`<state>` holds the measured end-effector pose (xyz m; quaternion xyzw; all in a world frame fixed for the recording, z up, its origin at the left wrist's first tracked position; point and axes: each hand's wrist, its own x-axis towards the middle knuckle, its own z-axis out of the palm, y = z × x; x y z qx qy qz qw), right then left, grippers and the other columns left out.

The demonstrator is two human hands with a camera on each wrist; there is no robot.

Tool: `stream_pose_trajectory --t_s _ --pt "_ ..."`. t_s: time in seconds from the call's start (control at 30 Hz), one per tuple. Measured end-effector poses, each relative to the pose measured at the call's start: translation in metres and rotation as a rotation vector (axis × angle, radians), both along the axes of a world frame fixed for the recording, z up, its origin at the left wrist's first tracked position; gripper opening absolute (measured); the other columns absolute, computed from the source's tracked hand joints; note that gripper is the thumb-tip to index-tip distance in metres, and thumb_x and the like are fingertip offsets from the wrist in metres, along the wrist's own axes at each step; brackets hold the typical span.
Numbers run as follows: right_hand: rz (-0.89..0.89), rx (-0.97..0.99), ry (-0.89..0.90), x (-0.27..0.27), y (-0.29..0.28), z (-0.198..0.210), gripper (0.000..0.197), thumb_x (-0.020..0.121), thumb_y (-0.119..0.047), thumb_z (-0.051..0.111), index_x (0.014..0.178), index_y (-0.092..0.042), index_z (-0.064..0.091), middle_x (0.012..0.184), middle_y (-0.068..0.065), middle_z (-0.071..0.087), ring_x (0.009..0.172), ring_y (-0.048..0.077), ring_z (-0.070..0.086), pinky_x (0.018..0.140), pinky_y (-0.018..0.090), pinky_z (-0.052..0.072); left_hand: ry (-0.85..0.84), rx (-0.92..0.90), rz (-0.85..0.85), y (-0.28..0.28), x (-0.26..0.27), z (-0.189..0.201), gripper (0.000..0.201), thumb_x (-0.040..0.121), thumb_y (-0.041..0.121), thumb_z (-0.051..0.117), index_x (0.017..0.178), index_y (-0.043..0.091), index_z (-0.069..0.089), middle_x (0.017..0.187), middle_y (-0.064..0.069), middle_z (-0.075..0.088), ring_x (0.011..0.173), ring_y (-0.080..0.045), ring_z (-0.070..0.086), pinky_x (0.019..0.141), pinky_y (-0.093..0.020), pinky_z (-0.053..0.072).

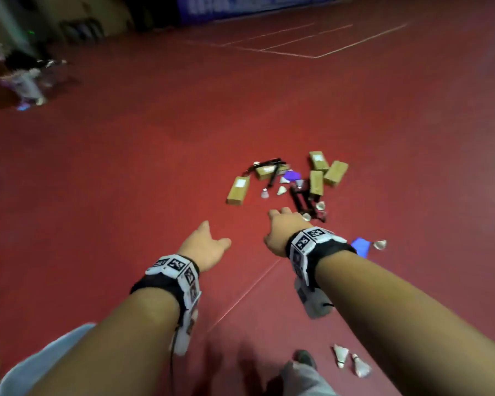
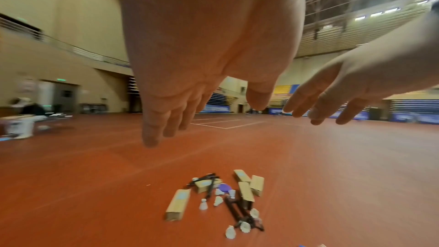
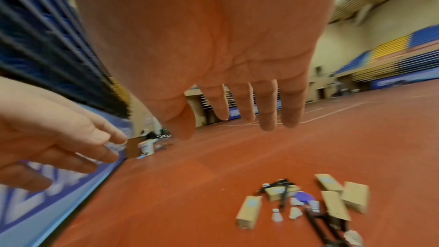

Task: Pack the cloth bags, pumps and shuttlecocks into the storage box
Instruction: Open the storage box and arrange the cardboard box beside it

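Both hands are empty, fingers straight and relaxed: the left hand (image 1: 205, 247) and the right hand (image 1: 283, 230) hang above the red floor (image 1: 155, 167). Just beyond the right grip lie black pumps (image 1: 300, 200), shuttlecocks (image 1: 281, 191) and cardboard boxes (image 1: 238, 190) in one heap. Two more shuttlecocks (image 1: 341, 355) lie behind it.

floor (image 1: 126, 167): matt red, smooth | boxes (image 1: 238, 190): brown cardboard, matt | shuttlecocks (image 1: 340, 355): white feather | pumps (image 1: 300, 200): black plastic
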<state>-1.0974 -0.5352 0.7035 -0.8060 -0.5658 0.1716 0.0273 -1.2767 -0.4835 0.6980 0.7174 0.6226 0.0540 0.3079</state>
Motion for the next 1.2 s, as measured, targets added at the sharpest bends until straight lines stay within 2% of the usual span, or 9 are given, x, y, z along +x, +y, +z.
stream_pose_trajectory --t_s 0.2,0.33,0.43,0.53,0.67,0.87,0.97,1.07,1.2 --pt "-0.336 -0.058 0.017 0.164 -0.007 -0.014 0.055 0.083 -0.023 0.052 0.135 -0.016 0.041 0.132 0.009 0.042 0.121 0.034 0.044 0.095 0.045 0.044 0.103 0.024 -0.338 0.056 0.163 -0.012 0.081 0.086 0.048 0.056 0.152 0.015 0.021 0.155 -0.009 0.032 0.140 -0.029 0.035 0.113 -0.041 0.033" --pt "-0.413 -0.090 -0.003 0.241 0.031 -0.018 0.055 0.085 -0.024 0.049 0.138 -0.015 0.040 0.134 0.010 0.042 0.123 0.034 0.043 0.097 0.044 0.044 0.134 0.046 -0.347 0.119 0.231 -0.018 0.082 0.091 0.045 0.053 0.154 0.011 0.012 0.160 -0.012 0.020 0.145 -0.028 0.026 0.117 -0.039 0.027" --pt "-0.388 -0.101 -0.003 0.274 0.077 -0.017 0.055 0.086 -0.027 0.051 0.138 -0.016 0.040 0.134 0.010 0.043 0.122 0.033 0.045 0.097 0.041 0.044 0.124 0.020 -0.299 0.165 0.258 -0.025 0.082 0.090 0.045 0.053 0.154 0.012 0.015 0.159 -0.012 0.022 0.144 -0.029 0.027 0.115 -0.042 0.030" --pt "-0.318 -0.143 0.004 0.283 0.133 -0.027 0.061 0.085 -0.030 0.051 0.143 -0.018 0.034 0.136 0.009 0.042 0.123 0.033 0.045 0.098 0.041 0.044 0.134 -0.024 -0.230 0.206 0.258 -0.041 0.079 0.086 0.045 0.054 0.151 0.014 0.022 0.155 -0.010 0.030 0.141 -0.029 0.032 0.112 -0.045 0.034" --pt "-0.170 -0.190 -0.009 0.263 0.224 -0.048 0.054 0.084 -0.032 0.052 0.135 -0.019 0.041 0.137 0.008 0.042 0.122 0.034 0.045 0.097 0.040 0.045 0.189 -0.112 -0.096 0.269 0.229 -0.067 0.082 0.091 0.043 0.054 0.155 0.012 0.013 0.161 -0.011 0.017 0.147 -0.030 0.017 0.118 -0.043 0.024" --pt "-0.036 -0.180 -0.019 0.229 0.381 -0.067 0.059 0.085 -0.035 0.051 0.140 -0.019 0.035 0.138 0.008 0.039 0.123 0.031 0.045 0.096 0.041 0.044 0.285 -0.161 0.034 0.411 0.185 -0.097 0.083 0.090 0.046 0.054 0.154 0.013 0.013 0.160 -0.014 0.018 0.146 -0.033 0.020 0.117 -0.046 0.027" --pt "-0.085 -0.166 -0.014 0.235 0.454 -0.063 0.066 0.083 -0.034 0.051 0.144 -0.020 0.031 0.138 0.008 0.039 0.123 0.031 0.045 0.097 0.041 0.045 0.285 -0.151 -0.027 0.492 0.188 -0.096 0.082 0.091 0.045 0.054 0.154 0.012 0.012 0.160 -0.014 0.016 0.147 -0.033 0.019 0.117 -0.044 0.027" --pt "-0.203 -0.143 0.030 0.247 0.512 -0.054 0.060 0.081 -0.032 0.052 0.138 -0.023 0.038 0.132 0.008 0.044 0.117 0.031 0.049 0.095 0.039 0.047 0.272 -0.141 -0.112 0.566 0.210 -0.085 0.083 0.090 0.044 0.055 0.154 0.012 0.012 0.160 -0.013 0.019 0.146 -0.032 0.022 0.117 -0.042 0.026" --pt "-0.343 -0.166 0.055 0.269 0.551 -0.057 0.058 0.081 -0.031 0.054 0.136 -0.023 0.039 0.132 0.010 0.046 0.115 0.032 0.053 0.094 0.038 0.047 0.274 -0.133 -0.250 0.645 0.249 -0.091 0.078 0.086 0.044 0.057 0.149 0.012 0.024 0.149 -0.012 0.039 0.135 -0.030 0.041 0.110 -0.039 0.037"
